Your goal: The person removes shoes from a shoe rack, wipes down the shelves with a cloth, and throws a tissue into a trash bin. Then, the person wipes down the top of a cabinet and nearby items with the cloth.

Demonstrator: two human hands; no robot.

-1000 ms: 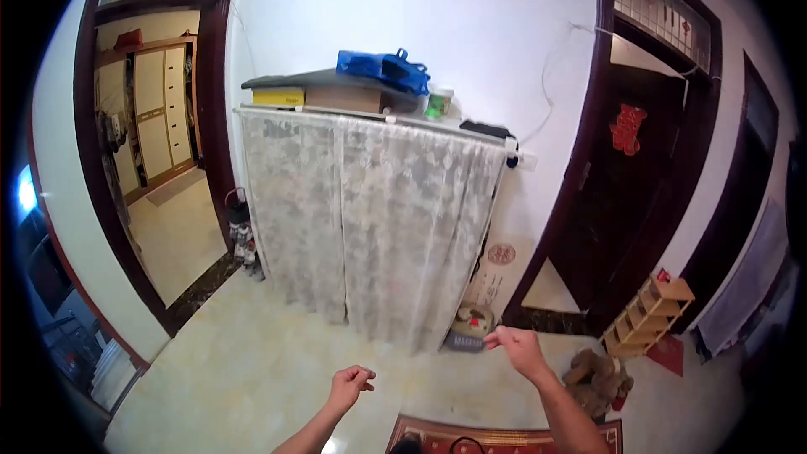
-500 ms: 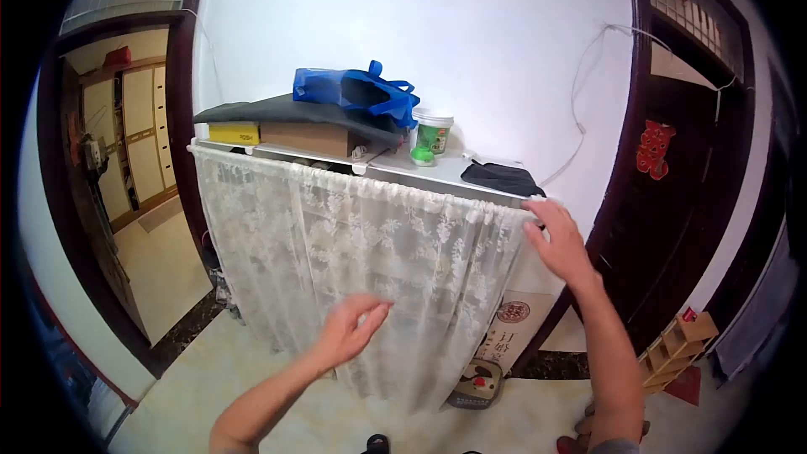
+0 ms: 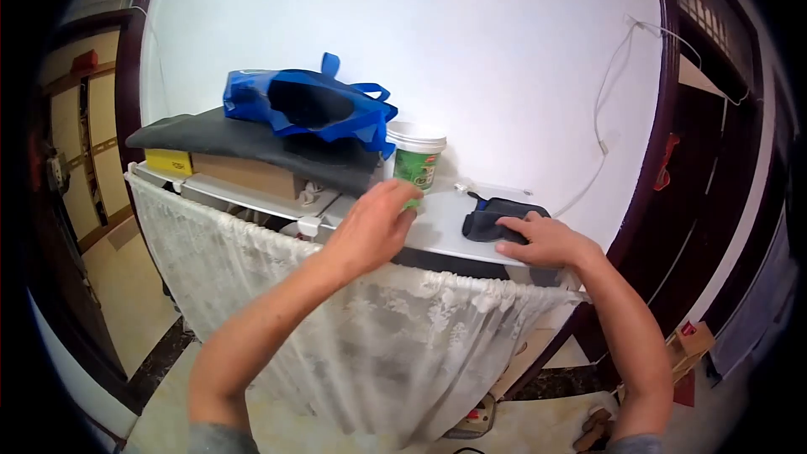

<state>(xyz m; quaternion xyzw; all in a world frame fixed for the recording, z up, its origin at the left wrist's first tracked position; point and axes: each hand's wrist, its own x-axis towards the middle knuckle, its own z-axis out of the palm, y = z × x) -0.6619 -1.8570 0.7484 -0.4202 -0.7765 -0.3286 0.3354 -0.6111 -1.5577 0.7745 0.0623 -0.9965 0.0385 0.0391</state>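
Observation:
My left hand point(image 3: 374, 227) is over the front of the shelf top, its fingers closed around a small green object point(image 3: 412, 203). Most of that object is hidden by the fingers, so its kind is unclear. Just behind it stands a white bucket with a green label point(image 3: 418, 164). My right hand point(image 3: 551, 241) reaches over the right end of the shelf top. Its thumb and fingers are apart, resting at the near side of a dark folded cloth or pouch point(image 3: 481, 223).
A blue bag point(image 3: 294, 105) lies on a dark grey sheet point(image 3: 202, 136), over a cardboard box point(image 3: 244, 175) and a yellow box point(image 3: 168, 161). A white lace curtain point(image 3: 370, 328) hangs along the front of the shelf point(image 3: 437, 231). Doorways flank it on both sides.
The view has moved closer to the shelf. My left hand has risen from before the curtain to the green object and closed on it. My right hand has gone from the curtain's corner to the dark cloth.

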